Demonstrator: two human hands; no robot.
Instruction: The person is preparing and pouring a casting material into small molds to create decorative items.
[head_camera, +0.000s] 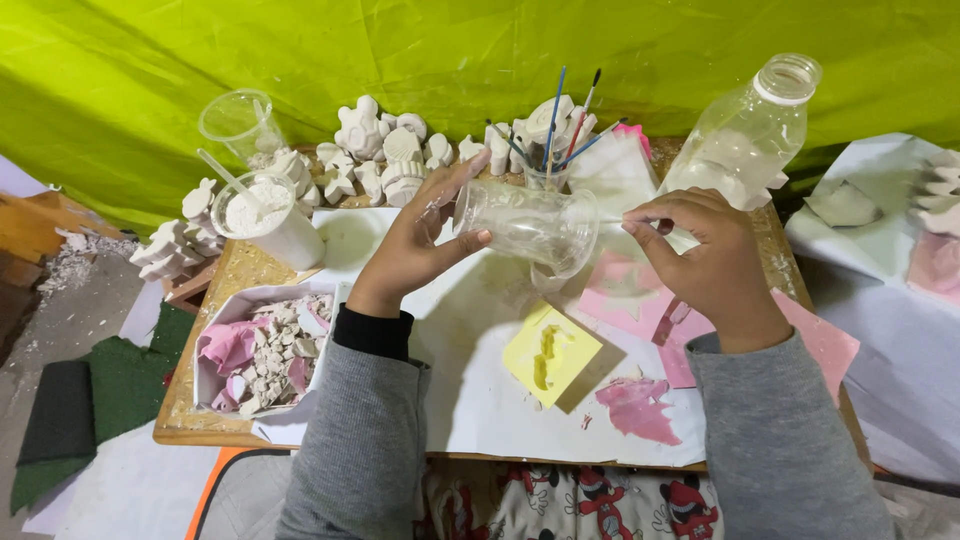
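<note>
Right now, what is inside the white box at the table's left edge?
The white box holds a heap of broken white plaster pieces lying among crumpled pink material. Whatever lies under the heap, and the box's floor, is covered.

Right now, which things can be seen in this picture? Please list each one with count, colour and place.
clear cup: one, transparent, tipped sideways above the table
yellow mould: one, yellow, on the white sheet, centre
powder cup: one, white powder with a stick, left
empty cup: one, clear, back left
plaster figures: many, white, back edge
brushes: several, in a small cup, back centre
bottle: one, clear, back right
tray of broken pieces: one, white and pink, front left
left hand: holds the clear cup
right hand: at the cup's mouth, pinching a thin stick
</note>
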